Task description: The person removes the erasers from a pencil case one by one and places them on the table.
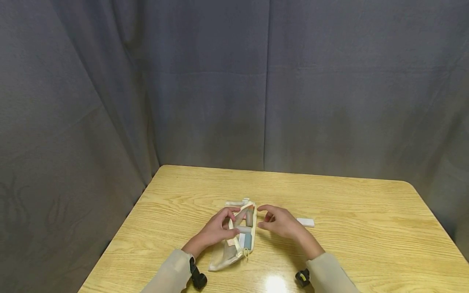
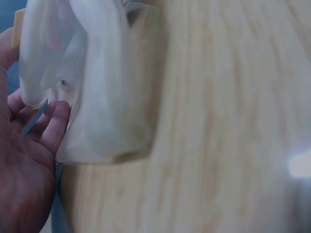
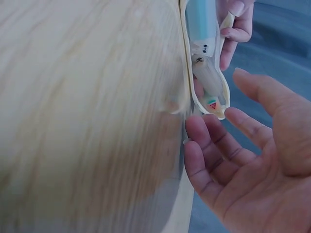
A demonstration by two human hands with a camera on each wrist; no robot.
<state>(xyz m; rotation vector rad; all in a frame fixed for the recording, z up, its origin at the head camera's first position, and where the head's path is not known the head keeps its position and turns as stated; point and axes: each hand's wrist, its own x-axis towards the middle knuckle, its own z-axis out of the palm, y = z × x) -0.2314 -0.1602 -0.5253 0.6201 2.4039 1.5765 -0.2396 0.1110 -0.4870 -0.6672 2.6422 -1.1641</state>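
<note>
A translucent pencil pouch with a cream zipper rim lies on the table, its mouth spread wide. My left hand grips the pouch's left rim, thumb and fingers around the edge. In the left wrist view, its fingers curl behind the pale pouch wall. Inside show a light blue item, a whitish translucent tube and a small piece with a watermelon picture. My right hand, fingers loosely bent and holding nothing, is beside the pouch's right rim, fingertips close to its end.
On the wooden table, a small white block lies just beyond the right hand. A cord loop hangs at the pouch's near end. Dark grey curtains stand behind the table and along its sides.
</note>
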